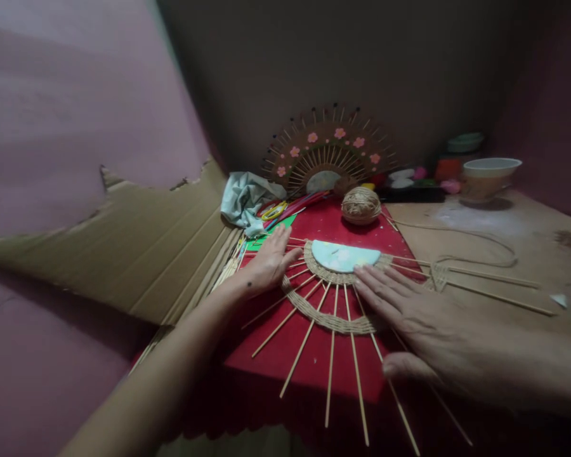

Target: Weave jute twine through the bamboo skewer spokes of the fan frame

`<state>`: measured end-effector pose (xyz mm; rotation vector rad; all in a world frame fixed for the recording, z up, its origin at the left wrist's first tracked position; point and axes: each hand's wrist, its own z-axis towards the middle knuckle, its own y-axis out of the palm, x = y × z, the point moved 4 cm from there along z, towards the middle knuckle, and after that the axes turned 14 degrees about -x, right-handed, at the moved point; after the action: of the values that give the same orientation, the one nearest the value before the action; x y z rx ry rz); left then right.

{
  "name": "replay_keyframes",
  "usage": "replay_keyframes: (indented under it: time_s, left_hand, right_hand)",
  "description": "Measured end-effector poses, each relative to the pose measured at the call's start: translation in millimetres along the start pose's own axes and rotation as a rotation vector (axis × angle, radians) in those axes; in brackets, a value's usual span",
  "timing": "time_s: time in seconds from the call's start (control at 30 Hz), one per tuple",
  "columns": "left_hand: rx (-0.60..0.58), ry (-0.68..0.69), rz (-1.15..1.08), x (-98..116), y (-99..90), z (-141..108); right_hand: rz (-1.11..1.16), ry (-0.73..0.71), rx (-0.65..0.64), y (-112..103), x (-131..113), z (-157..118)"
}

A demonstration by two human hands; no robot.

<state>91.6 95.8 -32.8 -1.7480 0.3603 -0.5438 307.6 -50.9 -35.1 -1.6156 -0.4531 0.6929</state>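
From where I stand, the woven stick fan [335, 324] lies on the red cloth [285, 374] covering part of the desk [485, 228], its right-hand sticks reaching past the cloth. The left hand [269, 263] is at the fan's left side, its grip uncurled, fingers extended away from the person. The right hand [409, 317] lies flat over the opposite side, grip spread, fingertips by the pale blue half-round [345, 256]. Behind sits a ball of twine [360, 204], its strand looping out to the right; farther back stands a flowered fan [320, 141].
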Motion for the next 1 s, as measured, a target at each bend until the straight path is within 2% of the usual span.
replay_keyframes:
  time_s: [0.07,0.13,0.2,0.3,0.4,0.53,0.63,0.7,0.83,1.0]
  left_hand:
    - [0.067,-0.058,0.032,-9.9,-2.2,6.1]
    - [-0.016,-0.1,0.052,-18.8,7.1,12.9]
    - [-0.079,-0.084,0.067,-23.6,15.7,17.1]
    - [-0.099,-0.064,0.074,-28.0,15.1,19.3]
    - [-0.118,-0.052,0.043,-31.9,4.9,22.2]
    - [-0.005,-0.076,0.068,-36.2,-2.4,27.3]
    - [-0.053,-0.063,0.071,-39.1,4.9,30.5]
    - [-0.089,-0.051,0.052,-45.1,4.7,32.4]
    - [-0.08,-0.1,-0.002,-73.1,-14.2,39.0]
    - [-0.032,-0.154,-0.065,-113.4,-37.6,50.5]
  right_hand:
    - [0.038,-0.07,0.008,-5.2,-7.2,20.1]
    - [0.072,-0.118,0.002,-4.8,-12.0,43.0]
    - [0.09,-0.154,-0.019,0.7,-14.1,62.0]
    - [0.099,-0.153,-0.081,10.3,-14.0,75.4]
    - [0.109,-0.128,-0.139,9.2,-14.7,74.7]
    - [0.127,-0.128,-0.169,-5.0,-14.9,70.8]
    - [0.097,-0.12,-0.099,-8.5,-8.1,70.6]
    - [0.077,-0.138,-0.086,-1.6,-3.0,71.0]
    - [0.083,-0.163,-0.063,12.6,3.3,70.9]
    - [0.124,-0.156,-0.09,12.0,2.0,70.0]
